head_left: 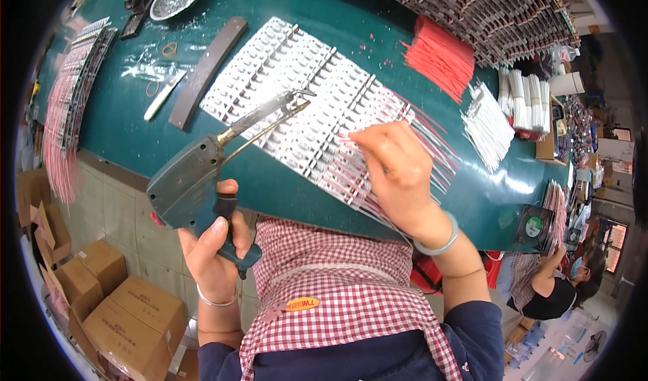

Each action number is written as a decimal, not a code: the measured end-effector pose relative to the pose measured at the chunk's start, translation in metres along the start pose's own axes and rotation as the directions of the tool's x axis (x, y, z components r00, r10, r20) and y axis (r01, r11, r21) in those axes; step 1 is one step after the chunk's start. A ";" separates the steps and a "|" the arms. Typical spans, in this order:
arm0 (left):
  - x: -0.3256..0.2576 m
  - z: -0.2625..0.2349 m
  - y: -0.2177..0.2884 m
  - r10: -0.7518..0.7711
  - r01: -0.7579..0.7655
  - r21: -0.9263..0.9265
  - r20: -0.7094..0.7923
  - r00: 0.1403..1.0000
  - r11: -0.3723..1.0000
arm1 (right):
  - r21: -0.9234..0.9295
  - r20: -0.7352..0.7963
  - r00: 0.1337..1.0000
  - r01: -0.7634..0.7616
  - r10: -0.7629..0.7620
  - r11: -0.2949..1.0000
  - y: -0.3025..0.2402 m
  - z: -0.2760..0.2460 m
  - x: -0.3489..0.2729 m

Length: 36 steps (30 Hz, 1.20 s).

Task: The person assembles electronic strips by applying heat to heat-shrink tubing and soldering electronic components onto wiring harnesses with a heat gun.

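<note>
Soldering gun [187, 177] fills the curled left hand [210, 263] while the right hand [398, 165] pinches a wire [343, 137], likely steadying it over white boards [270, 60].

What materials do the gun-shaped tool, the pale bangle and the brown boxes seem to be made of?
Gun-shaped tool: probably hard, matte plastic, given its moulded shape; its barrel looks like greyish metal.
Pale bangle: smooth, slightly glossy; stone, glass or plastic, I cannot tell.
Brown boxes: likely cardboard, by their dull, folded panels.
</note>
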<state>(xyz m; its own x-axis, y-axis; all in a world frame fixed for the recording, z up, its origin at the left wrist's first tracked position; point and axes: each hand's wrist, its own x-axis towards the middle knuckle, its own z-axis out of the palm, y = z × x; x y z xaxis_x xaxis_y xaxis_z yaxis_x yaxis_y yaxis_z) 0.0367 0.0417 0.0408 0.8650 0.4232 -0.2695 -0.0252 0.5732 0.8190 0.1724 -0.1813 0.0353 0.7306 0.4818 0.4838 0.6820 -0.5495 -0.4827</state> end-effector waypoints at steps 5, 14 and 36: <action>0.033 0.030 0.014 0.260 -0.277 0.149 0.123 0.958 0.949 | -0.181 -0.035 0.995 0.085 -0.093 0.980 0.052 0.011 0.053; 0.079 0.041 -0.013 0.289 -0.401 0.601 0.279 0.916 0.692 | -0.192 -0.003 0.998 0.066 -0.068 0.979 0.091 0.044 0.063; 0.092 0.057 -0.035 0.172 -0.330 0.728 0.285 0.943 0.601 | -0.153 0.070 0.997 0.046 -0.036 0.987 0.090 0.045 0.059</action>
<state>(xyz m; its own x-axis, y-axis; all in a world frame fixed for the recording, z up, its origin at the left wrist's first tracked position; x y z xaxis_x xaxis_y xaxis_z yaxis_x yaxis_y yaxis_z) 0.1453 0.0205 0.0157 0.9541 0.2979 0.0314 0.0642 -0.3057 0.9500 0.2787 -0.1716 -0.0123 0.7063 0.5479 0.4483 0.7019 -0.6244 -0.3428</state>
